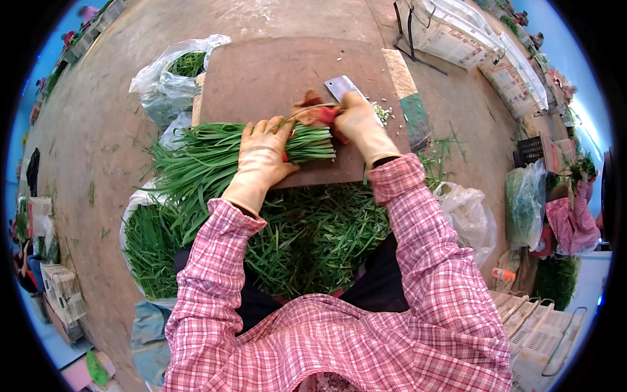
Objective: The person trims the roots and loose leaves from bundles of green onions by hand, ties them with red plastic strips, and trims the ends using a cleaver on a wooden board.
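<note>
A bundle of garlic chives [210, 152] lies across the near left part of a brown board [274, 73], leaves hanging over its left side. My left hand [264, 152], in a pale rubber glove, presses on the bundle with fingers spread over the stems, beside a red band. The pale cut ends point right. My right hand [360, 122], gloved too, is closed on a reddish-brown cloth [308, 110] just beyond those ends. A thin green strand runs across the cloth to that hand. Past the hand is a cleaver blade [343, 87], its handle hidden. Chopped white stem bits [382, 111] lie beside it.
Loose green trimmings [318, 240] fill the space between my legs. Bags of greens stand at the left, one near [152, 245] and one farther off [183, 73]. A clear plastic bag [468, 215] sits at the right. White crates [450, 39] stand beyond; another person [573, 215] is far right.
</note>
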Available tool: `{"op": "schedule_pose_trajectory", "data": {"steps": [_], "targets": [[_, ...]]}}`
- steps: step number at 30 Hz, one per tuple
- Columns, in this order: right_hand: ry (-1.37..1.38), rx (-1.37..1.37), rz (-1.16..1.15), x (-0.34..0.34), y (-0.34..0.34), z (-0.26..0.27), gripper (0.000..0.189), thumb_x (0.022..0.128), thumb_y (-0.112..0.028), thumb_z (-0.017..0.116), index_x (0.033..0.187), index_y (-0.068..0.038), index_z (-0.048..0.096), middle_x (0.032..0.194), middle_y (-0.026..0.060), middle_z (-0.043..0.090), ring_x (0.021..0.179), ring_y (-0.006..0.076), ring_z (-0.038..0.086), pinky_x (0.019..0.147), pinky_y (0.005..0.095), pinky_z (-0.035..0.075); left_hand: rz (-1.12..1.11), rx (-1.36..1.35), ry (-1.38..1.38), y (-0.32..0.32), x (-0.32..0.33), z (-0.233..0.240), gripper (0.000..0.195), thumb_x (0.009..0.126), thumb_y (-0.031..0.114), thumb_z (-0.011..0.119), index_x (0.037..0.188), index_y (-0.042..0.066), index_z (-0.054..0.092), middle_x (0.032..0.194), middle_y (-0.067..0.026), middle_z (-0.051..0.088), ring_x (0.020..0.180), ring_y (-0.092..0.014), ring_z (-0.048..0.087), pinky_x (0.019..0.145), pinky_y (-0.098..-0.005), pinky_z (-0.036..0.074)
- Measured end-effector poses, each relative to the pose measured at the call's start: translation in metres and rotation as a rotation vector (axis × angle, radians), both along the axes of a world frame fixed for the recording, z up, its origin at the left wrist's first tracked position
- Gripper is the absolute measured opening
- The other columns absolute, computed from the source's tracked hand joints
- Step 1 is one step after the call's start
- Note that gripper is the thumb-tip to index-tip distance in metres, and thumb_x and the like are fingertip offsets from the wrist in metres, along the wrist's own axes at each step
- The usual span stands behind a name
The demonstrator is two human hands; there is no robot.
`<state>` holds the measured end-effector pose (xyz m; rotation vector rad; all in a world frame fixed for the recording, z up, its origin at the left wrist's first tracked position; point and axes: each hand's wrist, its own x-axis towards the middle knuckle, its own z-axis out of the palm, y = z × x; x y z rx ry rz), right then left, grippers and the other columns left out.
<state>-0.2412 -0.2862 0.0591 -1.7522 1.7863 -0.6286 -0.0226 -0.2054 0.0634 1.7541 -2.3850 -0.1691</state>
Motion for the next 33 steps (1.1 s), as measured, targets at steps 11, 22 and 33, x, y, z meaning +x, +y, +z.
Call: {"op": "schedule_pose_trajectory", "data": {"steps": [11, 22, 33], "targets": [[-0.132, 0.143, 0.18, 0.003, -0.003, 0.001, 0.026, 0.085, -0.012, 0.069, 0.108, 0.0, 0.069, 0.088, 0.01, 0.072, 0.081, 0.0186, 0.068, 0.075, 0.0327, 0.054, -0.008, -0.016, 0.032, 0.002, 0.002, -0.001, 0.1, 0.058, 0.033, 0.091, 0.144, 0.015, 0.045, 0.139, -0.0087, 0.052, 0.132, -0.029, 0.047, 0.115, -0.0523, 0.031], [-0.28, 0.21, 0.264, -0.015, -0.006, -0.001, 0.028, 0.085, -0.018, 0.074, 0.107, -0.002, 0.068, 0.087, 0.0087, 0.07, 0.079, 0.0176, 0.067, 0.066, 0.0298, 0.056, -0.025, -0.014, 0.029, 0.001, 0.002, 0.0, 0.101, 0.057, 0.033, 0.092, 0.144, 0.016, 0.044, 0.139, -0.0085, 0.052, 0.131, -0.029, 0.048, 0.115, -0.0525, 0.031], [-0.208, 0.216, 0.348, 0.003, -0.005, 0.005, 0.032, 0.091, -0.024, 0.07, 0.113, -0.002, 0.066, 0.093, 0.0123, 0.071, 0.084, 0.0193, 0.066, 0.073, 0.0338, 0.052, -0.047, -0.022, 0.008, -0.004, 0.002, -0.005, 0.101, 0.057, 0.033, 0.092, 0.144, 0.017, 0.044, 0.139, -0.0072, 0.053, 0.133, -0.028, 0.046, 0.115, -0.0527, 0.031]]}}
